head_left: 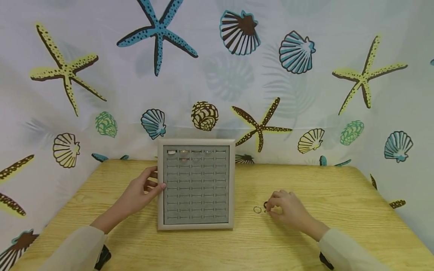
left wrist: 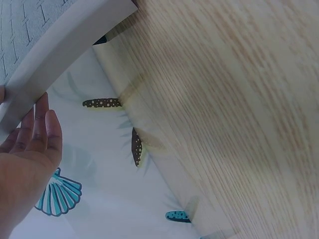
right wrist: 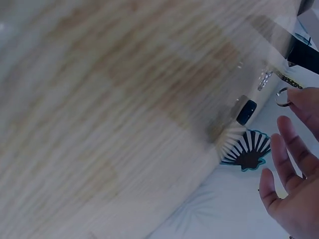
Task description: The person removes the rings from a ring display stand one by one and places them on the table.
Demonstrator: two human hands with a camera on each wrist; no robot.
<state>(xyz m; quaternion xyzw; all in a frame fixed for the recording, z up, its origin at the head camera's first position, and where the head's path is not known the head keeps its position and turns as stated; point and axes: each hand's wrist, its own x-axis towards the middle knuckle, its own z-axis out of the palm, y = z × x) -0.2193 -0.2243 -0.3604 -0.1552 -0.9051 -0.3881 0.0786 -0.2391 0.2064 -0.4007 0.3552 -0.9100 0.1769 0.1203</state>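
A ring display board (head_left: 196, 188) with grey slotted padding and a pale frame stands upright on the table. Several rings sit in its top row, among them a wide white ring (head_left: 171, 152); a reddish ring (head_left: 184, 159) is in the second row. My left hand (head_left: 137, 194) grips the board's left edge, thumb on the front and fingers behind. Over the table to the right, my right hand (head_left: 288, 209) pinches a thin ring (right wrist: 282, 104) at its fingertips. Close by lie a silver ring (right wrist: 264, 79) and a ring with a black top (right wrist: 246, 112).
The wood-grain table (head_left: 305, 180) backs onto a white cloth (head_left: 237, 82) printed with starfish and shells, which also rises at both sides. Dark straps or devices show beneath both sleeves.
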